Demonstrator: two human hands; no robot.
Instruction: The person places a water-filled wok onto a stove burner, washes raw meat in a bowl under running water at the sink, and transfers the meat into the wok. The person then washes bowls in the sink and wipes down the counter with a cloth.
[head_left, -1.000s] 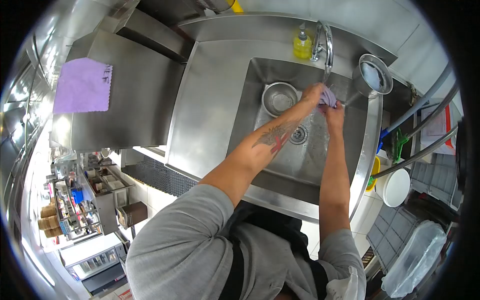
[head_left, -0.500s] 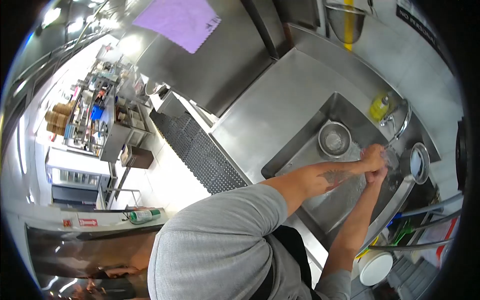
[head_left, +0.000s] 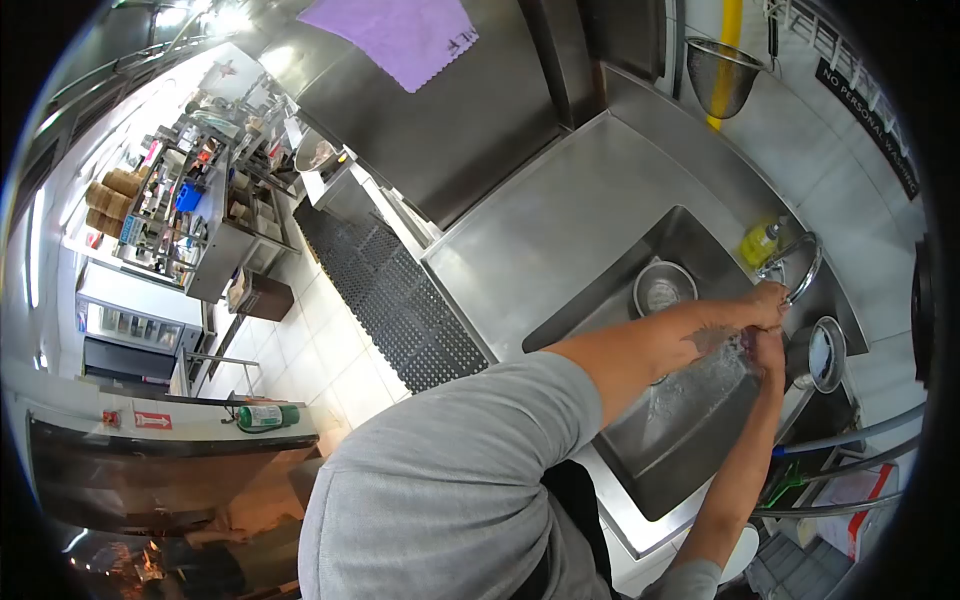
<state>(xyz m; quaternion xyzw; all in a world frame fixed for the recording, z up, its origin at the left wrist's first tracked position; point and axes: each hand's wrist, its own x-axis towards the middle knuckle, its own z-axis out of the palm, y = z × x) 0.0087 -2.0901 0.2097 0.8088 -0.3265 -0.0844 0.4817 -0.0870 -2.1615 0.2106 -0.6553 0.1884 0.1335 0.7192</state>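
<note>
My left hand (head_left: 766, 305) and my right hand (head_left: 767, 350) are pressed together beside the curved tap (head_left: 806, 265), over the right side of the steel sink (head_left: 640, 470). The fingers of both hands look curled in, partly covering one another. Whether anything sits between them is hidden. Water splashes down below the hands and spreads over the sink bottom. A round metal bowl (head_left: 664, 285) lies in the sink behind my left forearm. Close to my right hand, a metal pot (head_left: 826, 352) stands tilted at the sink's right end.
A yellow soap bottle (head_left: 760, 242) stands behind the tap. A steel drainboard (head_left: 560, 215) extends left of the sink. A strainer (head_left: 722, 80) hangs on the wall, and a purple cloth (head_left: 405, 35) lies on a steel surface. A black rubber mat (head_left: 375, 300) covers part of the floor.
Both hands stay together and have shifted slightly. More water now splashes across the sink bottom. The head view has tilted, so surroundings appear moved.
</note>
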